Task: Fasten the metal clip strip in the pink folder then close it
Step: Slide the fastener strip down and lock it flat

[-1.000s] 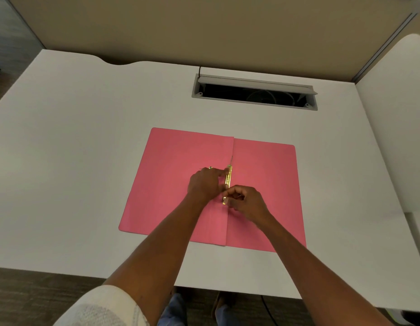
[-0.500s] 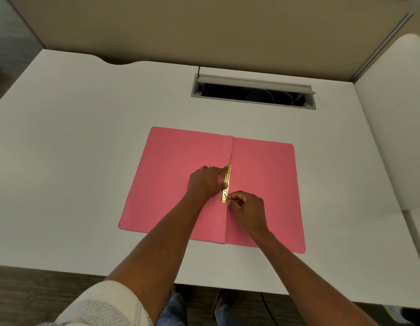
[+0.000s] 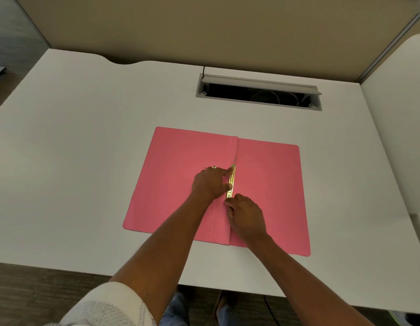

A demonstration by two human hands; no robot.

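Observation:
A pink folder [image 3: 270, 184] lies open and flat on the white desk [image 3: 86, 161]. A gold metal clip strip [image 3: 231, 182] runs along the folder's centre fold, with a thin prong sticking out past its far end. My left hand [image 3: 210, 182] rests on the left flap, its fingertips pressing the strip from the left. My right hand [image 3: 246, 215] is at the strip's near end, fingers curled and touching it. The near end of the strip is hidden under my fingers.
A grey cable hatch [image 3: 258, 92] stands open at the back of the desk, with wires inside. A beige partition wall [image 3: 204, 27] rises behind it. A second white desk [image 3: 401, 114] adjoins on the right. The desk's front edge lies just below the folder.
My right hand has slid back toward me along the fold, from beside the strip to its near end. My left hand has stayed pressed on the strip.

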